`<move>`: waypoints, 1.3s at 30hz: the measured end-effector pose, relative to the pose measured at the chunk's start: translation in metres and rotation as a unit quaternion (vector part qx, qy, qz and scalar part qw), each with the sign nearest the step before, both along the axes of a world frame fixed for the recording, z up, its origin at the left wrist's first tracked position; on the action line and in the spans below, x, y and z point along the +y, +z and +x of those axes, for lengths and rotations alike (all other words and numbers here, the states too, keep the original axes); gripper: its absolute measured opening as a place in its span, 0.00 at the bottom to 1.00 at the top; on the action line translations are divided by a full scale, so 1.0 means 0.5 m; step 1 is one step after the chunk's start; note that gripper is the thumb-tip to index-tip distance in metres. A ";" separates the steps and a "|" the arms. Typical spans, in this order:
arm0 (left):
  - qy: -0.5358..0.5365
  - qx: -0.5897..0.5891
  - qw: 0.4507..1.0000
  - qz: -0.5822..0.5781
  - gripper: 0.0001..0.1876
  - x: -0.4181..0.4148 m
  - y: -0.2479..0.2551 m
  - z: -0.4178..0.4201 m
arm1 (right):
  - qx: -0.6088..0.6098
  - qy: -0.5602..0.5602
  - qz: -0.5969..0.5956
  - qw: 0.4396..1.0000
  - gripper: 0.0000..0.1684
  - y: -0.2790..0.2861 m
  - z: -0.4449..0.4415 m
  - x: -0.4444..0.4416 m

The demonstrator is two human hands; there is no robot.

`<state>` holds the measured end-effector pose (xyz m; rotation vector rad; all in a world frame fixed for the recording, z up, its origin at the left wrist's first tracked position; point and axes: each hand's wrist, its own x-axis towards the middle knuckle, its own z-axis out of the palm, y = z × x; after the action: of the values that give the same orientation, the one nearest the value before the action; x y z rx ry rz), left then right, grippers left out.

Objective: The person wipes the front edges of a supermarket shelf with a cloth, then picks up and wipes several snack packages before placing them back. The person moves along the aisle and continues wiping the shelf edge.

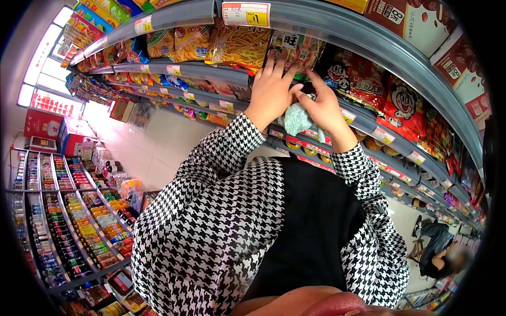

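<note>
My left hand (272, 93) reaches onto a shelf of packaged snacks, fingers spread over the lower front of a clear-and-green snack bag (294, 45). Beside it, my right hand (325, 110) has a pale green cloth (297, 120) gathered under its palm, with the cloth's end hanging past the shelf edge. The right fingertips point towards the same bag's lower corner. My two thumbs come close together; whether they touch is unclear. Left of the bag lies a large pack of yellow stick snacks (238, 44). To the right is a red rice-cracker bag (361, 81) with a cartoon figure.
A curved grey shelf edge (332, 27) with price tags passes above my hands. Brown boxes (407, 19) stand on that upper shelf. Lower shelves hold round containers (373, 143). Behind me are a drinks rack (67, 209) and, at right, a seated person (438, 251).
</note>
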<state>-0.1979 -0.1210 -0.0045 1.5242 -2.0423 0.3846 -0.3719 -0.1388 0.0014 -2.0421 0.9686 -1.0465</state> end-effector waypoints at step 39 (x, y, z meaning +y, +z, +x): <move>-0.073 0.105 0.992 -0.009 0.40 0.029 -0.032 0.004 | -0.181 -0.115 0.120 0.969 0.40 0.038 0.019 -0.045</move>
<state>-0.1958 -0.1067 -0.0206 1.3332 -1.9627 0.1771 -0.3623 -0.1612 0.0202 -1.5028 1.0912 -1.2988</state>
